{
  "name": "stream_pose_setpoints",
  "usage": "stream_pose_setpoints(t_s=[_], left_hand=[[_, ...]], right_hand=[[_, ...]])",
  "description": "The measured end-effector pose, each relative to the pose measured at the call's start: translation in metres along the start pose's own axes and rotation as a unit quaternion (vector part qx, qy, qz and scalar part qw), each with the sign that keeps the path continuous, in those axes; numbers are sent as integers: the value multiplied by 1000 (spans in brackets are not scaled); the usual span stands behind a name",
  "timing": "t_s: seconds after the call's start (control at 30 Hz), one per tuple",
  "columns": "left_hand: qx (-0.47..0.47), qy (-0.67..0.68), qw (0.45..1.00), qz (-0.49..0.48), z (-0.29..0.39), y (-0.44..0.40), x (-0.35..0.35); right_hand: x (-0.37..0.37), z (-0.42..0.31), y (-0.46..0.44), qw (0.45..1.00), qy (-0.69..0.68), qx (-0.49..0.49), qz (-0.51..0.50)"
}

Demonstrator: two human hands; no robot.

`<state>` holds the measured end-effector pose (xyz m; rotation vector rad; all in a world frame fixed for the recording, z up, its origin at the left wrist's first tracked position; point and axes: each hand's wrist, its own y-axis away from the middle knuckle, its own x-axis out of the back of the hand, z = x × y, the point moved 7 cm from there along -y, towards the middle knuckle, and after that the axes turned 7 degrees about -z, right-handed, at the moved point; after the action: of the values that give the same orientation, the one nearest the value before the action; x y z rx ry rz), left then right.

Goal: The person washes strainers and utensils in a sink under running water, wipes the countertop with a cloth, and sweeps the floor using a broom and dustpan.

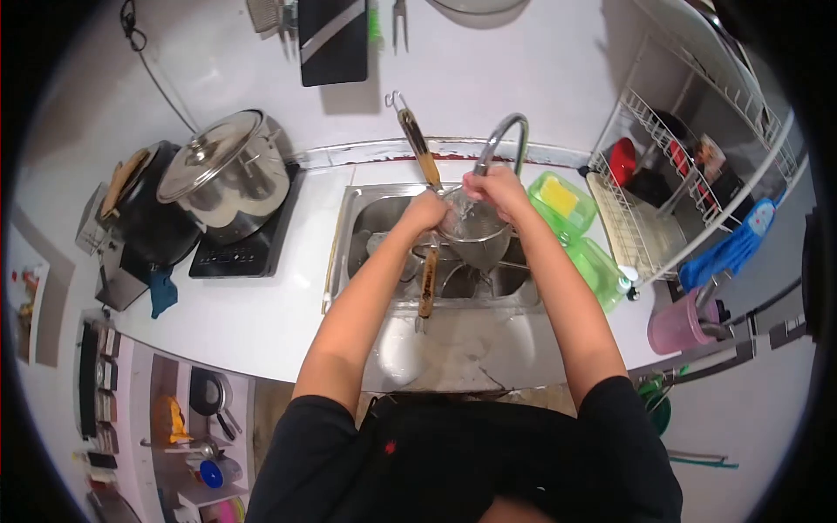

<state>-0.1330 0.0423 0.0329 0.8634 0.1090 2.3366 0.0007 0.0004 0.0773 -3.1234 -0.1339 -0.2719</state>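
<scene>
Over the sink [344, 261], a metal mesh strainer [478, 248] hangs tilted under running water. My left hand [427, 212] is closed at the strainer's left rim, near the base of a long wooden handle [418, 144] that points up toward the wall. My right hand [497, 192] is curled around the end of the curved faucet [521, 131], just above the strainer's rim; its fingertips are partly hidden. Water splashes between both hands. A second wooden handle [427, 283] lies across the sink's front, below my left hand. Metal dishes sit in the basin, partly covered by the strainer.
Right of the sink stand green containers [597, 270] with a yellow sponge [558, 196], and a white wire dish rack [645, 157]. A pink pitcher [676, 322] is near the right edge. To the left, a steel pot [231, 187] rests on an induction cooker [235, 260].
</scene>
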Motion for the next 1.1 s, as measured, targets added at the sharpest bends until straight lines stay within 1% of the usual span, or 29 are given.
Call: stream_pose_setpoints(t_s=[0.03, 0.1, 0.13, 0.17, 0.2, 0.23, 0.27, 0.3, 0.33, 0.37, 0.47, 0.53, 0.57, 0.6, 0.67, 0.77, 0.8, 0.83, 0.87, 0.9, 0.93, 0.97, 1.0, 1.07, 1.1], left_hand=[[-23, -68, 996, 58, 2, 4, 19], [-67, -206, 962, 166, 6, 15, 56], [-46, -194, 961, 192, 7, 31, 76], [4, -202, 968, 150, 6, 43, 89], [9, -255, 949, 184, -7, 44, 107], [58, -210, 959, 183, -21, 51, 121], [103, -123, 976, 147, -51, 50, 132], [90, -73, 981, 154, -82, 46, 141], [102, -45, 985, 132, -114, 41, 148], [118, 21, 980, 157, -124, 55, 152], [144, 129, 974, 118, -163, 63, 156], [159, 103, 979, 73, -174, 65, 153], [162, 193, 967, 40, -182, 67, 146], [158, 151, 974, 56, -187, 68, 147], [175, 162, 968, 77, -199, 69, 140], [171, 177, 966, 84, -200, 72, 138], [168, 189, 962, 107, -203, 74, 138], [166, 200, 957, 128, -205, 75, 140], [163, 209, 953, 148, -208, 75, 141], [178, 134, 958, 178, -198, 84, 146], [194, -122, 942, 247, -181, 90, 162], [159, -225, 869, 411, -162, 109, 161], [117, -315, 758, 560, -117, 145, 143], [-12, -259, 812, 523, -64, 154, 115], [-73, -228, 831, 503, -46, 154, 98]], right_hand=[[-5, -1, 2, 997, -76, -13, 3], [-13, -2, 7, 972, -229, -43, 12], [-14, -6, 8, 972, -229, -44, 17], [-14, -9, 9, 972, -229, -46, 22], [-13, -10, 9, 972, -229, -48, 29], [-10, -4, 5, 976, -216, -37, 14], [-11, -2, 6, 976, -210, -48, 8], [-12, -2, 7, 977, -204, -58, 3], [-12, -1, 9, 978, -199, -68, -2], [-13, -1, 10, 975, -209, -71, -3], [-18, 6, 12, 969, -233, -78, -1], [-14, 16, 7, 968, -239, -77, 8], [-12, 21, 4, 967, -246, -63, 2], [-11, 22, 6, 967, -244, -69, 3], [-12, 19, 5, 967, -242, -75, 0], [-11, 16, 6, 967, -242, -75, 7], [-11, 17, 6, 966, -247, -74, 9], [-7, 20, 6, 967, -239, -70, 45], [-7, 21, 5, 967, -244, -54, 49], [-5, 23, 3, 966, -249, -38, 56], [-4, 21, 5, 965, -252, -19, 63], [-6, 22, 6, 961, -271, -37, 41], [-7, 21, 8, 962, -267, -48, 26], [-12, 23, 11, 964, -257, -70, -12], [-9, 23, 10, 973, -223, -56, 16]])
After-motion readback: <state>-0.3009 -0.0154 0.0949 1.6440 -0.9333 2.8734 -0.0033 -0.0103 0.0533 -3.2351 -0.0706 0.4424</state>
